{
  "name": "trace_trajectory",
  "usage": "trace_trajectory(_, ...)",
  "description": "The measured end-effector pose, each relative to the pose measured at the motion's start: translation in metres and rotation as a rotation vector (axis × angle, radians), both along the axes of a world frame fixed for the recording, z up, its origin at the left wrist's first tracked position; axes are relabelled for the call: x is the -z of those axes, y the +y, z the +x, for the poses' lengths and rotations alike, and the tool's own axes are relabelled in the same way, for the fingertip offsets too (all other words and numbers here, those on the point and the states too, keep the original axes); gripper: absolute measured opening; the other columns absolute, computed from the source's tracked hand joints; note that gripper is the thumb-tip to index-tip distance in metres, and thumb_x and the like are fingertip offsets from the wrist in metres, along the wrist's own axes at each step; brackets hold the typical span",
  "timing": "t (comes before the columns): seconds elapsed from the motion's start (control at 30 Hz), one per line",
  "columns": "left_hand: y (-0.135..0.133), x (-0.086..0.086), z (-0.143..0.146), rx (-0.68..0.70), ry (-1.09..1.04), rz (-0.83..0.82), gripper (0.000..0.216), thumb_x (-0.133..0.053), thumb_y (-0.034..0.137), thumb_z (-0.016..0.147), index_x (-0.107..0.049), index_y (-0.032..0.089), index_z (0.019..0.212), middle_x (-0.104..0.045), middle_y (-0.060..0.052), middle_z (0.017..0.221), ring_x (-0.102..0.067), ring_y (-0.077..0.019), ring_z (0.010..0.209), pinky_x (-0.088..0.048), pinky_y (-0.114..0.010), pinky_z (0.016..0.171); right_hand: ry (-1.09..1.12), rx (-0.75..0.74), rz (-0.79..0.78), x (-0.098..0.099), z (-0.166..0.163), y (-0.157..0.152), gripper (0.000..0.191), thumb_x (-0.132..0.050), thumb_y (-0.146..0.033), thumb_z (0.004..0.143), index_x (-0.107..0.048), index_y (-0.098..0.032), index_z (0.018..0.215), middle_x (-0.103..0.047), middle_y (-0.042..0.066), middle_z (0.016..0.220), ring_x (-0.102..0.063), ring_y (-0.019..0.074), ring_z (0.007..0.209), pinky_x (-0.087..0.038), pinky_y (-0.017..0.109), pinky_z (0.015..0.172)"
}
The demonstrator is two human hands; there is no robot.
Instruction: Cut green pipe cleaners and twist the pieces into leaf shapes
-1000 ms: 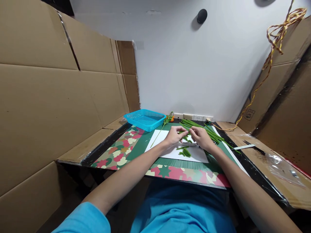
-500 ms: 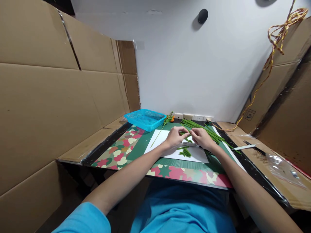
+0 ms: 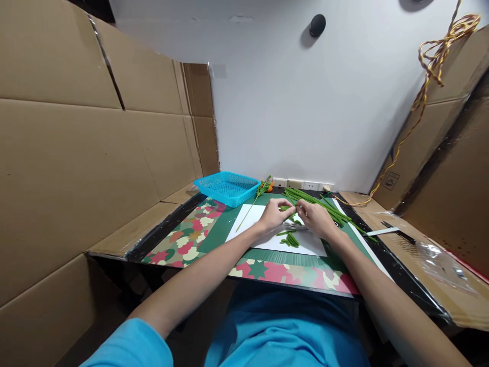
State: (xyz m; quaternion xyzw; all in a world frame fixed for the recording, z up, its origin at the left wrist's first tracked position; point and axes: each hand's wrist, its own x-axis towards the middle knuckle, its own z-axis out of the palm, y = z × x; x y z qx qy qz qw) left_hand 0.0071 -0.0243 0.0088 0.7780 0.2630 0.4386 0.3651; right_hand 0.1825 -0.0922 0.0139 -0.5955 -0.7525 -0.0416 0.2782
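Both my hands meet over a white sheet of paper on the desk. My left hand and my right hand are closed, fingertips pinched together on a short green pipe cleaner held between them. Below the hands, bent green pipe cleaner pieces lie on the paper. A bundle of long green pipe cleaners lies just behind my right hand.
A blue plastic basket stands at the back left. A thin stem with an orange flower lies beside it. A patterned mat covers the desk. Cardboard walls close both sides. A white-handled tool and a plastic bag lie right.
My hands stayed over the paper; the fingertips drew closer together around the green piece and shifted slightly up.
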Motion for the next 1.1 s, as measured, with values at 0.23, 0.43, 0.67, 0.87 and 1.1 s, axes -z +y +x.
trace_trajectory(0.23,-0.0018,-0.0036,0.0008,-0.013,-0.082,-0.12,0.026,-0.074,0.039,0.081,-0.071,0.013,0.078,-0.067,-0.005,0.073,-0.055,-0.0109,0.06,-0.042,-0.022,0.053,0.078,-0.059,0.134,0.0013,-0.0005,0.0001,0.022,-0.043,-0.029,0.1,-0.059,-0.024,0.115,-0.07,0.003,0.085,-0.06,0.0191,0.069,-0.029,0.026,0.061)
trace_trajectory(0.43,-0.0023,-0.0022,0.001,0.058,-0.126,-0.28,0.043,-0.079,0.053,0.076,-0.067,0.012,0.082,-0.059,0.0,0.067,-0.046,-0.0062,0.045,-0.034,-0.021,0.042,0.077,-0.114,0.097,0.0006,0.0011,-0.0002,0.017,-0.049,-0.019,0.091,-0.062,-0.023,0.101,-0.071,0.003,0.096,-0.059,0.0163,0.071,-0.032,0.026,0.063)
trace_trajectory(0.67,-0.0053,-0.0066,0.0008,0.063,-0.158,-0.325,0.05,-0.082,0.058,0.073,-0.063,0.013,0.086,-0.065,-0.003,0.085,-0.048,-0.0038,0.04,-0.033,-0.021,0.038,0.054,-0.062,0.076,0.0019,-0.0002,0.001,0.021,-0.055,-0.027,0.093,-0.063,-0.025,0.112,-0.073,0.001,0.098,-0.061,0.0155,0.071,-0.032,0.025,0.061)
trace_trajectory(0.87,-0.0044,-0.0013,0.0018,0.079,-0.093,-0.329,0.044,-0.078,0.052,0.081,-0.067,0.013,0.099,-0.07,-0.01,0.105,-0.061,-0.008,0.047,-0.031,-0.018,0.035,0.03,0.062,0.089,-0.0011,0.0008,0.0008,0.017,-0.053,-0.03,0.095,-0.069,-0.025,0.1,-0.075,0.002,0.096,-0.066,0.0185,0.08,-0.032,0.026,0.061)
trace_trajectory(1.1,-0.0004,-0.0012,0.0016,0.088,-0.113,-0.43,0.033,-0.077,0.039,0.084,-0.067,0.013,0.103,-0.07,-0.013,0.114,-0.069,-0.0133,0.054,-0.038,-0.019,0.035,0.035,0.067,0.116,-0.0017,0.0014,0.0005,0.024,-0.051,-0.028,0.096,-0.071,-0.026,0.109,-0.077,0.002,0.095,-0.065,0.0172,0.071,-0.034,0.026,0.06)
